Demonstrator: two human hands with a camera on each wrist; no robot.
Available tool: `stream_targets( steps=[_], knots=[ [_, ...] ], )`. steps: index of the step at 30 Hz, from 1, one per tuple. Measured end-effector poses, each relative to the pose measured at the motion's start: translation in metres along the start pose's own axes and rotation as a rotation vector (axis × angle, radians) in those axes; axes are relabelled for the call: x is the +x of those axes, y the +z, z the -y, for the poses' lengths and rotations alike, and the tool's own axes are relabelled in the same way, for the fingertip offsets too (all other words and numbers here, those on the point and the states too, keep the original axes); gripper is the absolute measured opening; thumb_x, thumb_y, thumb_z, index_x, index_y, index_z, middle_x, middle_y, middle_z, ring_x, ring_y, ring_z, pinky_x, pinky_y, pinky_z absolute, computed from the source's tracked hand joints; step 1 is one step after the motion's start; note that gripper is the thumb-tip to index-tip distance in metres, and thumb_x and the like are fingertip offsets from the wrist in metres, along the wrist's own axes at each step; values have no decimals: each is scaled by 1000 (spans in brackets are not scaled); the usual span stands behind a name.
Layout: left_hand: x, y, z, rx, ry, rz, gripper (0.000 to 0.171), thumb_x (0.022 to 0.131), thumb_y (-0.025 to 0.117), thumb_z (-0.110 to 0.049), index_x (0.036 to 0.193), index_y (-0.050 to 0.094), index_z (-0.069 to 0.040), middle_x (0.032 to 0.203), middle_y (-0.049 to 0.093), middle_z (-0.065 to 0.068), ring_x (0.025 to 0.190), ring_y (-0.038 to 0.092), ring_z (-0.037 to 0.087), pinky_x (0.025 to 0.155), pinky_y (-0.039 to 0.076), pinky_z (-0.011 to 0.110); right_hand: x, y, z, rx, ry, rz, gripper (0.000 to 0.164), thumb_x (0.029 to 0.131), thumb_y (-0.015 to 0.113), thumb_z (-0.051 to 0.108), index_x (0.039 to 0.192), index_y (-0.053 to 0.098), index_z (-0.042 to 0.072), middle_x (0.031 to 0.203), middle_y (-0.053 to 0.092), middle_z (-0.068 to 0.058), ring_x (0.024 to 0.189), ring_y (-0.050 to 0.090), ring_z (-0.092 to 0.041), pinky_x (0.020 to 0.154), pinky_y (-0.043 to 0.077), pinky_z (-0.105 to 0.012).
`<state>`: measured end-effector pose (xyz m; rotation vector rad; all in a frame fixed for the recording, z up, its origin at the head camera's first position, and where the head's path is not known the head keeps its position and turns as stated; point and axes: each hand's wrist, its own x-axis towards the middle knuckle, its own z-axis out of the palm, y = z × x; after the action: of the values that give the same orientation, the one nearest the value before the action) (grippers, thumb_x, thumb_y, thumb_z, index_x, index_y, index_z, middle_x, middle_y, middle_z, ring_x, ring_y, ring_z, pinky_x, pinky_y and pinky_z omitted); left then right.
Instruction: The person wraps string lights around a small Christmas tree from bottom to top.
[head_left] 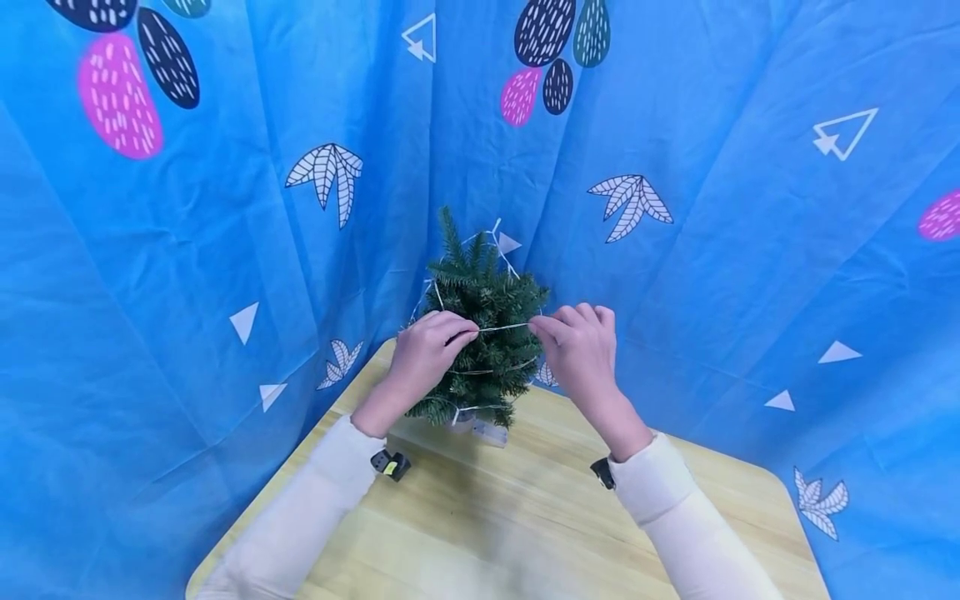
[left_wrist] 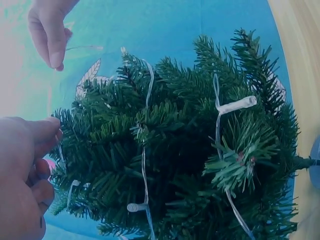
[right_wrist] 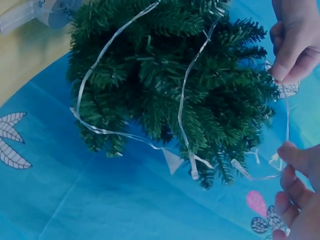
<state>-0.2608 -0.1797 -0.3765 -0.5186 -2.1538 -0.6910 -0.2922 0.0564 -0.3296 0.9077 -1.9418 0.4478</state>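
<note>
A small artificial Christmas tree point(head_left: 487, 292) stands on the table, with a clear-wired string of lights point(head_left: 504, 327) looped round it. My left hand point(head_left: 433, 346) pinches the wire at the tree's front left. On the other side my right hand point(head_left: 581, 350) pinches the same wire, and a short stretch runs taut between the two. Lower loops cross the branches, and a white bulb point(left_wrist: 237, 105) shows close up in the left wrist view. From my right fingers a loose end with a bulb point(right_wrist: 239, 167) curves toward the tree.
The wooden table point(head_left: 555, 508) has a rounded corner and edge at the right. Blue patterned cloth point(head_left: 697, 317) hangs close behind and on both sides. A clear plastic piece point(right_wrist: 20, 19) lies beside the tree's base, its kind unclear.
</note>
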Motion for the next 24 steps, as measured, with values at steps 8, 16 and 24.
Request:
stream_targets(
  steps=[8,16,24],
  knots=[
    [3,5,-13,46,-5,-33,11,93,73,-20,102,80,-17,103,76,-4,96,70,16,79,59,33,-3,7,4,-21,58,-125,4,87,79,11,90,82,9,84,77,-7,80,62,-28,82,37,-51],
    [6,9,-19,115,-9,-108,12,95,72,-22,103,80,-18,101,76,-6,92,69,14,66,57,27,8,18,2,-53,67,-221,6,87,80,10,92,81,6,90,76,-9,84,61,-31,86,37,-54],
    [9,7,-20,169,-50,-136,13,96,71,-24,103,80,-19,101,76,-4,90,69,15,65,57,27,27,34,-9,-80,49,-204,10,92,75,14,94,81,6,90,77,-7,83,60,-30,85,36,-51]
  ],
)
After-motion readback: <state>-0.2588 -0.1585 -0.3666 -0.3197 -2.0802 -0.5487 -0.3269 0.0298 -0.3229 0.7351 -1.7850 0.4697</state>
